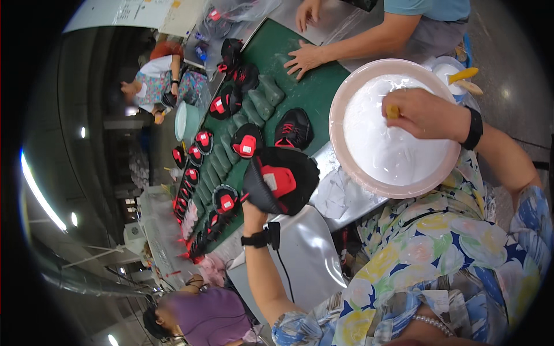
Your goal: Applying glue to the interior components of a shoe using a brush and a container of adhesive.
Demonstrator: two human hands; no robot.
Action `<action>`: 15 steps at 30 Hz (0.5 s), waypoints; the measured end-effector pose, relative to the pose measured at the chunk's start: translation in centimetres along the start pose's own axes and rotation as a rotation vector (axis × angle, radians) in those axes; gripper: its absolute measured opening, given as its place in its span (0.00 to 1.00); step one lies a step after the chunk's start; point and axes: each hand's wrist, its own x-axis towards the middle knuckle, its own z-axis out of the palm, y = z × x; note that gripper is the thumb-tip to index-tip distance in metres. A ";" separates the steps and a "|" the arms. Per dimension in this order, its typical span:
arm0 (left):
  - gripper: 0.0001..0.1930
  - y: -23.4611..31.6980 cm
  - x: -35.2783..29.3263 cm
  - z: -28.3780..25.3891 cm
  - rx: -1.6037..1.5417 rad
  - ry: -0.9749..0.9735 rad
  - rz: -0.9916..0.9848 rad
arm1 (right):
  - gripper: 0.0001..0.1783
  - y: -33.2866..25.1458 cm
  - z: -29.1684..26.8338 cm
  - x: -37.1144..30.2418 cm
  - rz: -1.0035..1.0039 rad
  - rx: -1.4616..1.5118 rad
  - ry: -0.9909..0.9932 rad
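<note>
My left hand [254, 214] grips a black shoe upper [280, 181] from below, its fingers mostly hidden behind it. The upper is tilted, and its red inner piece with a pale label faces up. Over a pale pink basin [337, 130] on the right, my right hand [424, 114] is closed round a short yellow handle [393, 111], apparently a brush. Its lower end is hidden by the hand or sunk in the thick white liquid [389, 153] filling the basin. Beyond the held upper, a black shoe [293, 128] with red laces lies on the green belt.
Several black-and-red shoe uppers [225, 102] and dull green foot-shaped pieces [219, 158] line the green belt [271, 46]. A co-worker's hand [306, 59] rests on its far end. Beside the basin stands a white tub [444, 70] with a yellow-handled tool [463, 75]. Crumpled white material [332, 193] lies nearby.
</note>
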 end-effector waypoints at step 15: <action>0.29 13.7 1.6 11.6 -0.040 0.223 0.195 | 0.18 -3.5 -2.8 2.2 0.031 0.296 0.377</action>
